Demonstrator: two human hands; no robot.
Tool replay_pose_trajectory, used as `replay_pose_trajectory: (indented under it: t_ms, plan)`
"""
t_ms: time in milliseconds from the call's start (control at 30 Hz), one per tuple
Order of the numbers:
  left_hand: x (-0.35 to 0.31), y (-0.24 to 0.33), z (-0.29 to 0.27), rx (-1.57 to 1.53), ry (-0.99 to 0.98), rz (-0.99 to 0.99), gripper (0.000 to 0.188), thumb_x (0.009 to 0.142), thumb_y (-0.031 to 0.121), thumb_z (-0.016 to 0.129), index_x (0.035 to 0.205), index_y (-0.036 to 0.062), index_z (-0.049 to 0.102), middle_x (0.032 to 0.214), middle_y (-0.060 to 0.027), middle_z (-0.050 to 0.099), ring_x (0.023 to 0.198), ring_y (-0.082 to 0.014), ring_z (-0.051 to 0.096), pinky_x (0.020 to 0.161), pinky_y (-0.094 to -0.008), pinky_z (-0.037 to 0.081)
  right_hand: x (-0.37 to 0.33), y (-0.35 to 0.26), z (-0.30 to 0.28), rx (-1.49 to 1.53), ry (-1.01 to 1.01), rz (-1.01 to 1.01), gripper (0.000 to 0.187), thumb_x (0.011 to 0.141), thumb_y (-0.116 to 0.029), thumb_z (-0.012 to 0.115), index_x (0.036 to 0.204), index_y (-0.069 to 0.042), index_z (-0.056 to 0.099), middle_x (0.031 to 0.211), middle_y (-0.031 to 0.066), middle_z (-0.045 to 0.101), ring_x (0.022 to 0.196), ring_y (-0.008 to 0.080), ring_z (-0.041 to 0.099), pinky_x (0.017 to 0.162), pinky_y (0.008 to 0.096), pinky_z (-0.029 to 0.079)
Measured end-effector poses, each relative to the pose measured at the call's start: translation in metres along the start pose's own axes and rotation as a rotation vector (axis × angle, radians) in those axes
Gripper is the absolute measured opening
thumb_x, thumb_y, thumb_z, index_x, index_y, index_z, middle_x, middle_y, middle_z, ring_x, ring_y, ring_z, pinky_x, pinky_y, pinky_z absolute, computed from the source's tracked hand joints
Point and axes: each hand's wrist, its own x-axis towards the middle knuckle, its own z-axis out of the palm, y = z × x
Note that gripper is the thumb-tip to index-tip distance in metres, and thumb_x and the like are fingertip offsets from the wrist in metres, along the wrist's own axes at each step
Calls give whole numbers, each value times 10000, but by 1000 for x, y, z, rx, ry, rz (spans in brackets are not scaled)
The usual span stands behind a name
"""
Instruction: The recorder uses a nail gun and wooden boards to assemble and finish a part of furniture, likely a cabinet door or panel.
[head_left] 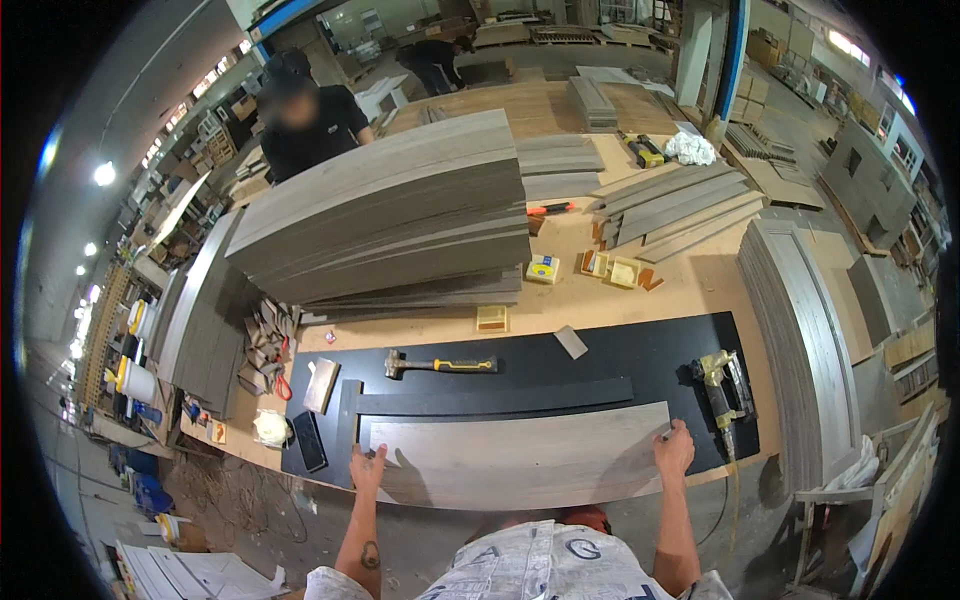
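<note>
A long light-grey wood panel (pixel 520 455) lies at the near edge of the black work mat (pixel 560 345), its near side reaching past the table. My left hand (pixel 368 467) grips the panel's left end, fingers closed round it. At the opposite end my right hand (pixel 675 448) is closed on the panel's edge. Just beyond the panel runs a dark grey wooden strip (pixel 495 396); a shorter upright strip (pixel 349 405) meets it on the left. Farther back lies a hammer (pixel 440 365) with a yellow-and-black handle. Right of my right hand rests a nail gun (pixel 720 395) with its hose attached.
A tall stack of grey boards (pixel 390 220) fills the back left. More panels (pixel 800 350) stand at the right. A phone (pixel 310 441), wood block (pixel 321 386), offcuts (pixel 262 350) and small nail boxes (pixel 610 270) lie around. Another person (pixel 310 125) stands behind the stack.
</note>
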Motion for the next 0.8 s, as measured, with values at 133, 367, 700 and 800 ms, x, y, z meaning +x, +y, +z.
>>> replay_pose_trajectory:
  t_ms: [133,367,700,800]
  plan:
    - [-24,50,22,336,218,299,734,786,369,780,1280,-113,528,1137,-348,622,1103,-456,602,954,-516,475,-11,39,8,158,52,-172,558,791,-127,760,1288,13,549,1238,205,620,1136,379,609,958,454,496]
    - [-120,285,125,-153,-506,987,518,931,269,652,1317,-57,538,1255,-278,595,1183,-442,542,1032,-488,415,-61,75,8,453,94,-173,555,792,-128,751,1284,38,556,1216,216,599,1140,389,578,971,444,474]
    - [-229,411,245,17,-763,1234,588,829,277,741,1285,-52,568,1232,-238,590,1172,-416,528,1011,-439,430,-81,106,-15,437,-7,-248,611,758,-185,814,1274,9,552,1233,183,551,1139,383,519,970,447,457]
    - [-234,419,249,102,-738,1145,562,782,238,786,1226,-59,612,1182,-232,592,1103,-400,546,983,-447,441,-73,119,-13,443,1,-319,534,756,-126,798,1222,-3,567,1166,170,565,1089,369,546,920,439,479]
